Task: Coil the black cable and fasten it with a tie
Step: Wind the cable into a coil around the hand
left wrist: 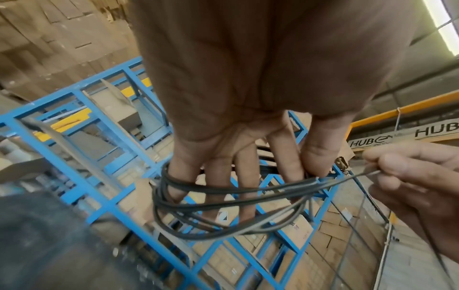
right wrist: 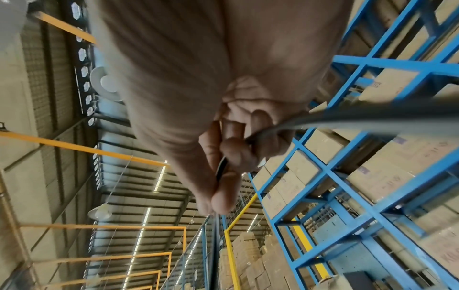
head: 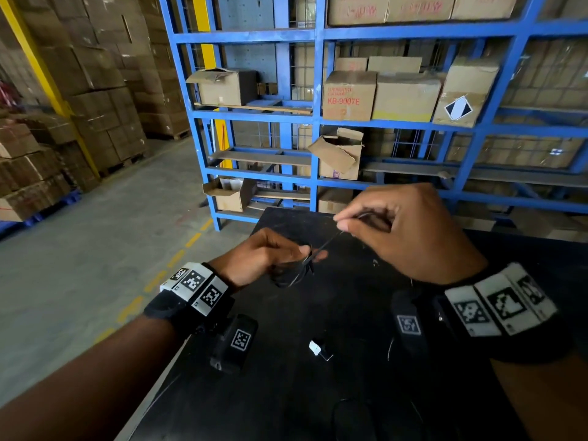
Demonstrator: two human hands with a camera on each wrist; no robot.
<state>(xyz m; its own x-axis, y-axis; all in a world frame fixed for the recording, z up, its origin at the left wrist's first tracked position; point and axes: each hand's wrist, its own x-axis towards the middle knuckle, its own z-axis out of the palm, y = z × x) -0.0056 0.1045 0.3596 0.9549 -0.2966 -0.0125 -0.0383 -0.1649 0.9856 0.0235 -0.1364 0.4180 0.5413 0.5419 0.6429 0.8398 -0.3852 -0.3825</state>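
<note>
- Warehouse aisle of grey concrete floor [head: 95, 249], stacked brown cardboard boxes [head: 95, 90] on the left, tall blue steel racking [head: 318, 122] loaded with more cartons straight ahead.
- Matte black tabletop [head: 286, 393] in the foreground, below both hands.
- Small white-and-black connector-like piece [head: 319, 349] lying on that tabletop, near the wrists; exact nature too small to tell.
- Left hand [head: 264, 256] raised above the table, fingers [left wrist: 246, 176] straight and passed through several loops of thin black cable [left wrist: 223, 208]; thumb tip pressing the strands against the forefinger.
- Coil hanging round those four fingers, loops loose and uneven, clear of the tabletop.
- Right hand [head: 404, 230] just beside and slightly higher, thumb and forefinger pinching a free strand of the same cable, other fingers curled in.
- Strand stretched taut between the pinch and the coil.
- Hands close together but not touching, joined only by the cable.
- Black wristbands with white square-patterned markers [head: 197, 288] on both wrists.
</note>
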